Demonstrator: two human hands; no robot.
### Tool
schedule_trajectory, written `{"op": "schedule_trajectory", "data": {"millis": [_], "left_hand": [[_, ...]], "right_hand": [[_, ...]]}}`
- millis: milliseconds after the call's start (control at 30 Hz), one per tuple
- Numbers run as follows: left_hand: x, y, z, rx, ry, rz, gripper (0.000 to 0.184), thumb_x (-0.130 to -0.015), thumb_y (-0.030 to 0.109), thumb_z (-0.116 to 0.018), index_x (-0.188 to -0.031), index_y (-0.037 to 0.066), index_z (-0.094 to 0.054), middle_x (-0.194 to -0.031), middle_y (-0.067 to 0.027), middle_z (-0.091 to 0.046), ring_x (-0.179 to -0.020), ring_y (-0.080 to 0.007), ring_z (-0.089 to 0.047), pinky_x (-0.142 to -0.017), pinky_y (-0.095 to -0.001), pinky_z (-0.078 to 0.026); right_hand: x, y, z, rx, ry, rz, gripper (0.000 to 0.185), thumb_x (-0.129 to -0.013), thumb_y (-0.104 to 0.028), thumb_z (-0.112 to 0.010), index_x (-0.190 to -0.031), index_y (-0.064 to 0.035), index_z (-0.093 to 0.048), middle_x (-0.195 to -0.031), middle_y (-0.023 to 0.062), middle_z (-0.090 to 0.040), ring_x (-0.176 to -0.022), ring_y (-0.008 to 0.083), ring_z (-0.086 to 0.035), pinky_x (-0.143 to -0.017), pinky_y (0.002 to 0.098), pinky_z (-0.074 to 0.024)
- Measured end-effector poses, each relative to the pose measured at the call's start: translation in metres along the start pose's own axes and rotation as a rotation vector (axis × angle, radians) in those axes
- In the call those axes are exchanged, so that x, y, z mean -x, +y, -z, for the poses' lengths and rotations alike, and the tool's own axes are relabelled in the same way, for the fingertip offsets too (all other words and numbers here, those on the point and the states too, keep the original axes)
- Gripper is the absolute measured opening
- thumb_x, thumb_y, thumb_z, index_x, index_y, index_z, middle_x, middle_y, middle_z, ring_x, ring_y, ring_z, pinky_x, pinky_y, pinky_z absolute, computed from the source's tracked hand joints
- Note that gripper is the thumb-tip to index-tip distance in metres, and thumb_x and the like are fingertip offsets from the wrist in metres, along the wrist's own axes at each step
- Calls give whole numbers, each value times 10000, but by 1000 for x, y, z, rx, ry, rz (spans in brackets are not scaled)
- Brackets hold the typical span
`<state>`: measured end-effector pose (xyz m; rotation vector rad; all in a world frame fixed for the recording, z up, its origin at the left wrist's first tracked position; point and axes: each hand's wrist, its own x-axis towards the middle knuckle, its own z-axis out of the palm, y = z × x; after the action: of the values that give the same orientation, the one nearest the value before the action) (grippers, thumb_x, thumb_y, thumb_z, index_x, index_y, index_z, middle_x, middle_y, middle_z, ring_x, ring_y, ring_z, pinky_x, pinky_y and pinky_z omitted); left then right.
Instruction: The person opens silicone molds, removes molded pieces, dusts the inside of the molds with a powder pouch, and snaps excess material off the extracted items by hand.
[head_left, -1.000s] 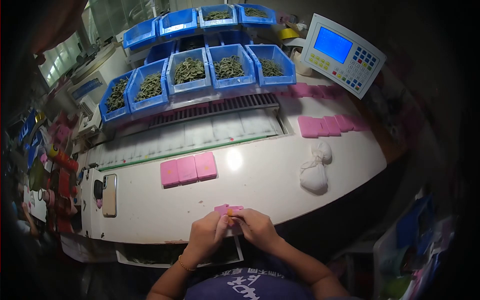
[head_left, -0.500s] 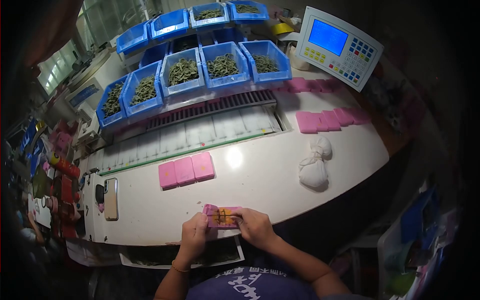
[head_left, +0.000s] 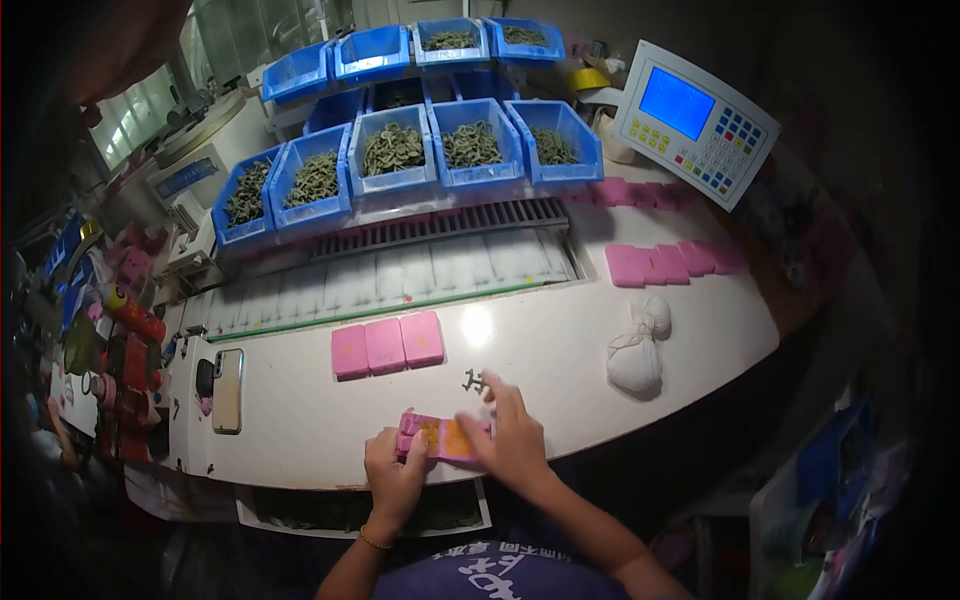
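Note:
My left hand is closed on a pink rubber mould, its thumb pressed on top. The mould lies opened out near the table's front edge, and its inner face is stained orange. My right hand is over the mould's right end, fingers stretched forward and thumb close to the mould; it grips nothing that I can see. Just beyond its fingertips, a small branched dark-green piece lies on the white table. Three shut pink moulds stand side by side farther back.
Blue bins with many green pieces stand on a rack behind a slatted tray. More pink moulds, a white cloth bundle and a control panel are right. A phone lies left; below the edge, a drawer.
My right hand has let go of the dark-green piece, which now lies on the table beyond the mould. My left hand still holds the mould. The camera view has tilted slightly.

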<state>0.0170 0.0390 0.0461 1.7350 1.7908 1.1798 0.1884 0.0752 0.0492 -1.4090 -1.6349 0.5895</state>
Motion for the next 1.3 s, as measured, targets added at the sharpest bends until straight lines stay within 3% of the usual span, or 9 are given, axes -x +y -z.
{"op": "schedule_trajectory", "data": {"millis": [167,367,433,500,600,900,1067,1167,1300], "left_hand": [[9,-1,0,593,-4,325,336,-978,354,-588,-917,24,-610,-850,-95,-644,-854,-237,-592,-776,-396,-474],[-3,7,-4,1869,-249,767,744,-936,736,-333,-1067,43,-571,-853,-173,-649,-661,-277,-624,-641,-424,-533],[-6,8,0,1717,-278,791,775,-932,749,-312,-1070,31,-569,-811,-178,-643,-635,-274,-619,-610,-418,-526],[-10,14,5,1562,-285,816,805,-927,762,-290,-1072,19,-567,-770,-182,-637,-610,-272,-614,-578,-412,-519],[-17,27,8,1287,-269,836,845,-946,729,-262,-1036,-50,-577,-728,-197,-630,-582,-265,-616,-570,-396,-527],[-15,27,5,1190,-378,794,800,-989,627,-220,-1028,-78,-596,-777,-201,-647,-612,-276,-638,-623,-371,-545],[-22,35,2,1172,-409,822,771,-1000,609,-234,-1123,-75,-568,-801,-198,-649,-616,-272,-646,-622,-367,-552],[-24,43,-10,1208,-344,811,716,-1027,563,-264,-1091,-66,-601,-802,-167,-657,-636,-243,-659,-619,-356,-556],[-26,32,-12,962,-255,549,658,-1056,490,-292,-940,-43,-661,-812,-114,-676,-666,-173,-661,-641,-320,-562]], "right_hand": [[57,-5,7,-913,-451,-362,280,-986,-135,-596,-1218,-21,-487,-1097,98,-602,-907,145,-637,-741,282,-517],[67,5,1,-863,-585,-184,237,-962,-77,-636,-1114,-39,-458,-1049,50,-553,-916,102,-564,-819,257,-475],[31,-2,48,-408,-777,-203,202,-973,-199,-629,-1043,-22,-561,-959,68,-613,-881,155,-596,-824,327,-487],[5,42,80,-254,-143,-150,247,-951,-224,-628,-1021,10,-589,-973,164,-623,-905,267,-608,-840,378,-485],[-67,99,133,1007,522,-57,413,-934,-341,-633,-1130,9,-535,-1124,226,-551,-1045,425,-556,-944,478,-454],[-106,119,172,708,10,-288,521,-805,-32,-606,-1317,-21,-507,-1194,203,-601,-1094,418,-589,-953,445,-481],[-29,-3,112,325,220,607,482,-738,90,-633,-1213,5,-621,-1214,200,-658,-1029,320,-668,-767,400,-534],[2,-12,69,350,-233,1001,373,-734,-81,-718,-1107,-84,-707,-1262,95,-659,-805,228,-635,-695,309,-527],[-4,-14,65,116,-340,868,441,-725,-46,-693,-1166,-53,-679,-1342,95,-611,-782,228,-623,-717,315,-536]]}}
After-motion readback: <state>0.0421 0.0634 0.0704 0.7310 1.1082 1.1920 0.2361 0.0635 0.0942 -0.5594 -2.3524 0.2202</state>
